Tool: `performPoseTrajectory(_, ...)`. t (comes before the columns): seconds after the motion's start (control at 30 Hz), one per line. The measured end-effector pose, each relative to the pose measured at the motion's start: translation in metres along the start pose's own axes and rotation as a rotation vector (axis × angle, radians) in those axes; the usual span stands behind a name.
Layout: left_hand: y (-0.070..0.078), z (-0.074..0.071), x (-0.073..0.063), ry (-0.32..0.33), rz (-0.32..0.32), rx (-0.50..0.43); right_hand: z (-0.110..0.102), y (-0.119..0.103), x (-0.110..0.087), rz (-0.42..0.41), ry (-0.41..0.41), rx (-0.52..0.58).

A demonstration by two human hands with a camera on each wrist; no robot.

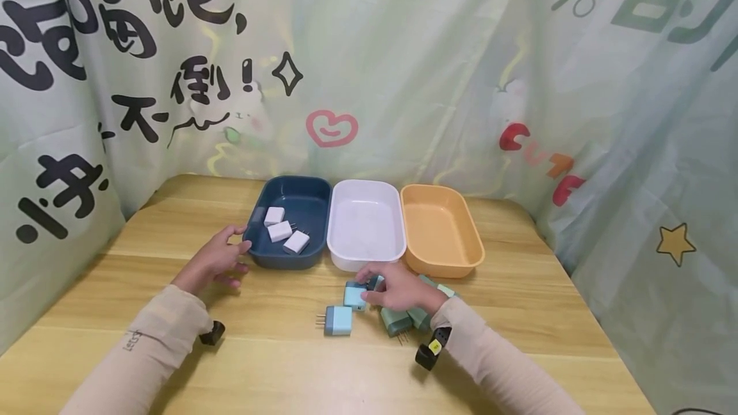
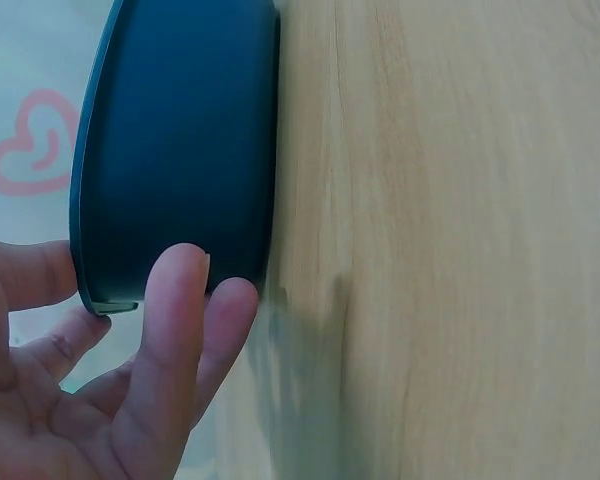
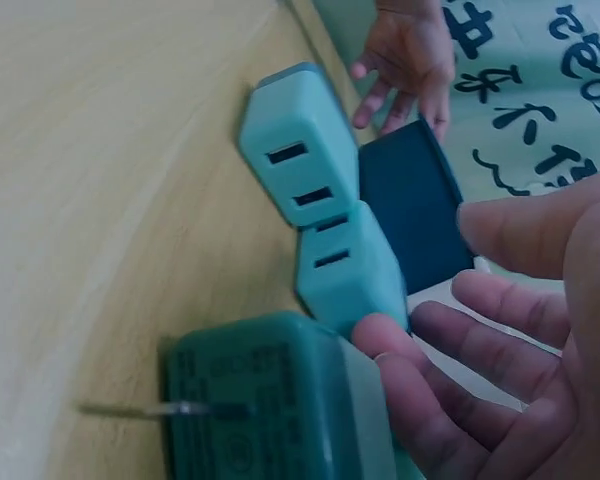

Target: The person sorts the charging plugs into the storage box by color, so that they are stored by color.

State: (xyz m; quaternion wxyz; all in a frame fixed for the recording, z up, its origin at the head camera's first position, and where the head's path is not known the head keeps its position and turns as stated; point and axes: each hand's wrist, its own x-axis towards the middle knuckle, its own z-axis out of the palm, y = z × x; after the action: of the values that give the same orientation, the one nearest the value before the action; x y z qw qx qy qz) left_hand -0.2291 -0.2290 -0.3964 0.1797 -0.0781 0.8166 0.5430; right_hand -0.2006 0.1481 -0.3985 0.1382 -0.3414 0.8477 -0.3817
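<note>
My left hand (image 1: pixel 219 258) is at the navy tray (image 1: pixel 291 255), its thumb and index finger right at the rim near the front left corner. The other fingers (image 2: pixel 170 330) spread loosely beside the tray wall in the left wrist view. My right hand (image 1: pixel 398 287) hovers low over the chargers, fingers parted and gently bent, with nothing between them. Below its fingertips lies a light blue charger (image 1: pixel 354 298), partly overlapped by the thumb. Another light blue charger (image 1: pixel 338 321) lies nearer me, prongs to the left. Green chargers (image 1: pixel 395 322) are partly hidden under the hand and wrist.
Three white chargers (image 1: pixel 280 230) lie in the navy tray. A white tray (image 1: pixel 366 219) stands beside it, then an orange tray (image 1: pixel 441 229) on the right. Behind the wooden table (image 1: pixel 277 364) hangs a printed curtain (image 1: pixel 398 69).
</note>
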Motion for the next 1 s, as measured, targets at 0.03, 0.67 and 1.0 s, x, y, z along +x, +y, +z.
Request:
performPoseTrajectory(0.03,0.0,0.0,0.0,0.001,-0.002,0.002,0.001,0.0,0.001,-0.004,-0.003,-0.011)
performPoseTrajectory(0.67,0.005,0.0,-0.001,0.004,-0.031,0.021,0.004,-0.008,0.011,0.072,-0.026,-0.295)
performPoseTrajectory(1.0,0.004,0.0,0.0,0.006,-0.025,0.018,0.009,-0.01,0.014,0.078,-0.032,-0.35)
